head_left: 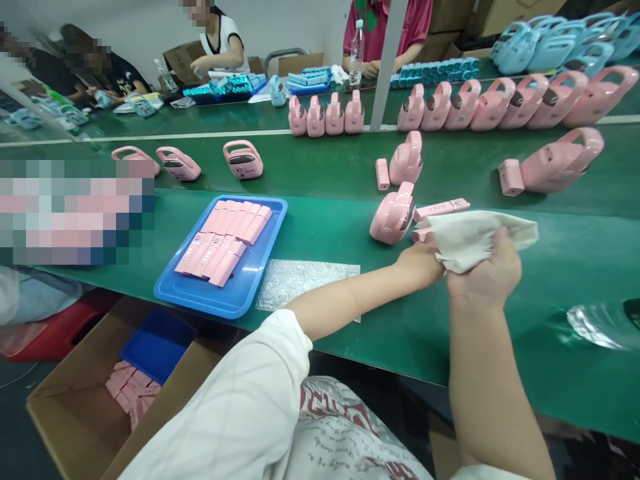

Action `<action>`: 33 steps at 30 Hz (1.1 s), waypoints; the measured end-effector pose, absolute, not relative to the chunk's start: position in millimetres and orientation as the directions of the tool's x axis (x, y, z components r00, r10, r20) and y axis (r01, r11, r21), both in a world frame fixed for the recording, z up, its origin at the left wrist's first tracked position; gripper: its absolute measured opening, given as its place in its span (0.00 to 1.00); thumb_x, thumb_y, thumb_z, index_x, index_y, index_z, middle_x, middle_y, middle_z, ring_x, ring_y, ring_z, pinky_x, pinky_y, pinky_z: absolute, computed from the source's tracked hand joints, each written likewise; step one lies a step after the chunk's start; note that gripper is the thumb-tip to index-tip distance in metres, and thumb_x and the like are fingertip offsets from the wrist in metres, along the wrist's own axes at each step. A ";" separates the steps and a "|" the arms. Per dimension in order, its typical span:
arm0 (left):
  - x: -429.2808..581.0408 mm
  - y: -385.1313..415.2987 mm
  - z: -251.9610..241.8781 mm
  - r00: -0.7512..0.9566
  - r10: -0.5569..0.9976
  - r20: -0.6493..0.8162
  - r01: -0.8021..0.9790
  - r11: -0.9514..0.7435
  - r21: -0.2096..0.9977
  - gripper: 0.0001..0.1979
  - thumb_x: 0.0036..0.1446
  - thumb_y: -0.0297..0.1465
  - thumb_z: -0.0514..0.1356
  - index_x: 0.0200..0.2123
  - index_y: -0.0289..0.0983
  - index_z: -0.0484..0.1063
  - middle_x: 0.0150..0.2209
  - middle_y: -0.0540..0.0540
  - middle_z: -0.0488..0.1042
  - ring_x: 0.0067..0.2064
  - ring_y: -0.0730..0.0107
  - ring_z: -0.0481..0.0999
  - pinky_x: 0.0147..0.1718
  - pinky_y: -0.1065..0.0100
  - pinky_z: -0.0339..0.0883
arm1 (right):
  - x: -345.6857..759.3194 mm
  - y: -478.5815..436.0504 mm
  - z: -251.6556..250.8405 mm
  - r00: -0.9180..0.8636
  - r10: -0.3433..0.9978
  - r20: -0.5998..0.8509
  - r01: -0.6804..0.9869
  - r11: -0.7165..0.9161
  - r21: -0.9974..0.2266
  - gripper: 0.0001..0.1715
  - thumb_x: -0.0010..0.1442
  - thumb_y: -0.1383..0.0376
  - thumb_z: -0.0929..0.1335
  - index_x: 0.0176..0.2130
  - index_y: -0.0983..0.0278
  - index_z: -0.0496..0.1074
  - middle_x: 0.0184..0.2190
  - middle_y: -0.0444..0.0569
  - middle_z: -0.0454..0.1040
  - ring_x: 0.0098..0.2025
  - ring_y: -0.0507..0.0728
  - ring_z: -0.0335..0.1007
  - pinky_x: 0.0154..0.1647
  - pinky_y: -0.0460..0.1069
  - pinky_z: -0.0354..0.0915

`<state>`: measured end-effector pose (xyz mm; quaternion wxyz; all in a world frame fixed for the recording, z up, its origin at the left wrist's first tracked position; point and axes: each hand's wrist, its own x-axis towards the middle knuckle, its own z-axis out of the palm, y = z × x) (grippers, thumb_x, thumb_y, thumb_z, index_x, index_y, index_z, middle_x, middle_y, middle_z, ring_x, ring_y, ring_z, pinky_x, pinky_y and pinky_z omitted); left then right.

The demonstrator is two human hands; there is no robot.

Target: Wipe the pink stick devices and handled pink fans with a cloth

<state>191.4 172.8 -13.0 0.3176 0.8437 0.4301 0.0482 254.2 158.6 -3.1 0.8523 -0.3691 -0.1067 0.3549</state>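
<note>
My right hand is closed around a white cloth over the green table. My left hand is tucked against the cloth from the left, fingers closed on a small pink part whose end sticks out. A pink handled device lies just beyond the hands, with a long pink strip beside it.
A blue tray of pink flat pieces and a bubble-wrap sheet lie to the left. Rows of pink devices and blue ones line the far side. Other people sit across. A cardboard box stands below the table's edge.
</note>
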 end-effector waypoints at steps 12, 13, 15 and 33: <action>-12.5 241.9 89.4 0.217 0.943 0.252 0.868 -0.305 0.392 0.17 0.61 0.35 0.52 0.47 0.32 0.74 0.47 0.38 0.75 0.49 0.56 0.73 0.49 0.58 0.62 | 241.1 142.0 16.7 0.576 0.745 -0.336 -0.678 0.206 -0.706 0.15 0.62 0.69 0.61 0.32 0.60 0.75 0.39 0.46 0.78 0.42 0.52 0.78 0.33 0.47 0.76; -40.5 262.9 92.5 0.104 0.962 0.251 0.932 -0.182 0.314 0.19 0.60 0.33 0.54 0.51 0.30 0.71 0.52 0.35 0.72 0.53 0.52 0.70 0.54 0.56 0.59 | 238.6 141.6 16.7 0.568 0.747 -0.345 -0.681 0.190 -0.707 0.14 0.62 0.69 0.61 0.33 0.61 0.75 0.39 0.46 0.78 0.41 0.51 0.78 0.32 0.46 0.77; -93.2 301.3 93.3 -0.114 0.977 0.179 0.981 0.082 0.177 0.28 0.57 0.32 0.57 0.60 0.29 0.63 0.61 0.31 0.62 0.60 0.45 0.63 0.59 0.53 0.54 | 233.9 141.0 15.8 0.560 0.747 -0.358 -0.676 0.163 -0.719 0.12 0.62 0.69 0.62 0.34 0.63 0.75 0.39 0.47 0.77 0.40 0.51 0.77 0.32 0.44 0.76; -193.7 344.8 92.7 -0.307 0.944 0.121 0.944 0.286 0.165 0.16 0.51 0.34 0.58 0.41 0.30 0.75 0.49 0.29 0.72 0.57 0.40 0.63 0.52 0.49 0.57 | 229.4 136.5 -1.4 0.528 0.796 -0.297 -0.543 0.048 -0.838 0.08 0.47 0.61 0.72 0.32 0.60 0.77 0.36 0.50 0.77 0.36 0.57 0.78 0.29 0.45 0.77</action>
